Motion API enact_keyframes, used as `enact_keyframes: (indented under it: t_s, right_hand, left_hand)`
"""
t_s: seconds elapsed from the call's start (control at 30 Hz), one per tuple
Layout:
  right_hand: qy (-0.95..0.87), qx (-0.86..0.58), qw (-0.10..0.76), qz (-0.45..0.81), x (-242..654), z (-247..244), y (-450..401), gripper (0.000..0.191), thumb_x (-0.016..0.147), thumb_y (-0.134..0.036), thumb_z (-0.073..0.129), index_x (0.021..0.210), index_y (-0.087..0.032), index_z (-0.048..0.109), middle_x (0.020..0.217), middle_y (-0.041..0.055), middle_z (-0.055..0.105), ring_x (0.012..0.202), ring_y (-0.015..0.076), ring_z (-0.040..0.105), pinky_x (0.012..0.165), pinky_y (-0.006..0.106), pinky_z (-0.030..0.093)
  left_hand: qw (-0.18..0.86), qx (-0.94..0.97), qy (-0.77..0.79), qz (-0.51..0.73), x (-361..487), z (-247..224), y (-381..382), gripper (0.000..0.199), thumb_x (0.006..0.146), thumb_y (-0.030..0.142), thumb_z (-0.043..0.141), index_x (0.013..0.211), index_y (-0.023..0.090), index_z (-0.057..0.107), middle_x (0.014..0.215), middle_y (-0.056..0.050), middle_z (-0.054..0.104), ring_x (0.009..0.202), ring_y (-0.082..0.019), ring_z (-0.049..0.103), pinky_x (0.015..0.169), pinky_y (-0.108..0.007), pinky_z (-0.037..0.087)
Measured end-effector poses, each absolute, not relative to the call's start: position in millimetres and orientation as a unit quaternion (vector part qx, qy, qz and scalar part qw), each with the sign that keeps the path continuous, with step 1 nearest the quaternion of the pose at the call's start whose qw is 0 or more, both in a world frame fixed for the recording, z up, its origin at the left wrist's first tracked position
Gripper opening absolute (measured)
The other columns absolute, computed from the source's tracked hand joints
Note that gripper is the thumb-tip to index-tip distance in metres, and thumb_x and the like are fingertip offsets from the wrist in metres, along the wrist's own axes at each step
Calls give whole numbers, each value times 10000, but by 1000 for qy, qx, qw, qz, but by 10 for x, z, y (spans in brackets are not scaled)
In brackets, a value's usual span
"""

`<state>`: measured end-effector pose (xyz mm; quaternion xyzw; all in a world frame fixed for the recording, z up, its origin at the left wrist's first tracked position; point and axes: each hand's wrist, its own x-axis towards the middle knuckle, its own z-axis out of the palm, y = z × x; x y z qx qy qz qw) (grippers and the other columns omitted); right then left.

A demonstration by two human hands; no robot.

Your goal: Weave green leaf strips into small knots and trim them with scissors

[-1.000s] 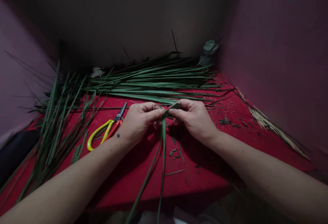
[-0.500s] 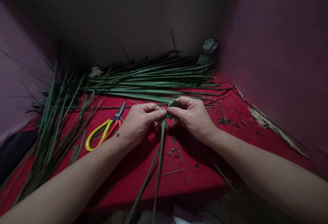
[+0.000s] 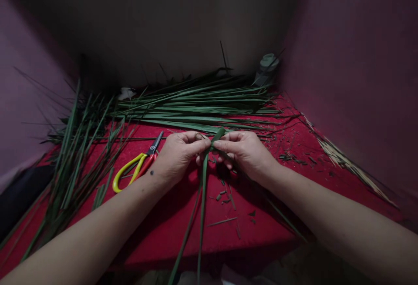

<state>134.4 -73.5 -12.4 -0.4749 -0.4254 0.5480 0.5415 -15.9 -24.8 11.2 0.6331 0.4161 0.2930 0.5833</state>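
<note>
Both hands meet over the red cloth, pinching a green leaf strip where it is folded. My left hand grips the fold between thumb and forefinger. From the other side, my right hand pinches the same spot, its thumb tip almost touching the left one. A short folded leaf end sticks up between the fingertips. Two long tails hang down past the table's front edge, and another green strip runs out under the right forearm. Scissors with yellow and red handles lie beside my left wrist.
Long green leaves lie in a pile across the back, and more leaves spread along the left. A lidded container stands at the back right. Pale thin sticks lie by the right wall. Leaf scraps dot the red cloth.
My right fingers have shifted down slightly at the fold, and the leaf end now stands up more visibly between the hands. The view has shifted a little.
</note>
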Motion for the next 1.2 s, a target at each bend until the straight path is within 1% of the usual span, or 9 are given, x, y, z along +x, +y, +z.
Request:
enact_keyframes:
  t_s: [0.1,0.2,0.37,0.5,0.6,0.77,0.93,1.1,1.2]
  right_hand:
    - [-450,-517,517,514,1342,-95,-756,174,719,-265,633,617,-134,583,488,-8,547,342,69,418,311,191,278]
    - [-460,-536,507,494,1324,-73,-770,155,721,-251,618,623,-136,583,490,-7,560,339,69,423,300,185,284]
    - [-431,-506,520,538,1301,-116,-747,165,736,-279,614,660,-148,548,488,-20,573,303,52,397,284,167,269]
    - [-385,-473,540,580,1297,-130,-723,220,702,-274,658,610,-151,499,463,-13,561,336,57,443,294,149,281]
    - [-388,-465,538,587,1308,-123,-730,193,700,-277,660,652,-154,520,475,-14,565,358,76,474,299,159,303]
    - [-447,-509,530,510,1321,-81,-767,141,729,-274,623,696,-146,574,509,-25,561,328,60,402,298,184,274]
    - [-477,-520,551,445,1282,-49,-773,75,720,-193,607,672,-140,583,573,-31,551,450,55,449,419,182,353]
    - [-511,-522,556,397,1272,-79,-777,76,738,-189,586,675,-148,570,588,-31,538,520,72,462,502,207,378]
    - [-535,-536,560,337,1278,-99,-788,63,720,-171,598,667,-146,576,598,-18,543,561,93,483,540,228,392]
  left_hand:
    - [576,638,420,290,-166,103,-249,203,718,276,655,592,130,593,508,15,552,477,-78,475,478,-191,358]
    - [598,625,415,282,-172,94,-249,195,715,276,658,604,130,592,495,18,545,458,-81,465,466,-200,350]
    - [600,637,396,279,-194,93,-218,173,713,260,672,626,127,604,513,19,557,478,-85,478,497,-211,358]
    - [592,659,372,276,-206,101,-194,171,723,267,669,645,125,616,550,13,570,518,-91,487,539,-222,372]
    - [587,666,376,266,-204,101,-191,168,732,260,656,649,121,611,549,11,570,521,-92,490,541,-223,370]
    - [586,660,387,268,-195,110,-212,165,730,271,661,690,119,610,533,24,558,498,-84,485,518,-212,371]
    - [590,659,389,256,-191,142,-235,118,722,225,662,718,115,621,520,37,553,473,-71,479,494,-195,377]
    - [584,674,380,244,-183,124,-215,76,734,201,638,724,126,628,493,46,543,469,-66,481,504,-188,387]
    - [592,671,372,246,-187,92,-199,69,727,199,647,741,136,624,508,47,554,474,-67,488,508,-191,396]
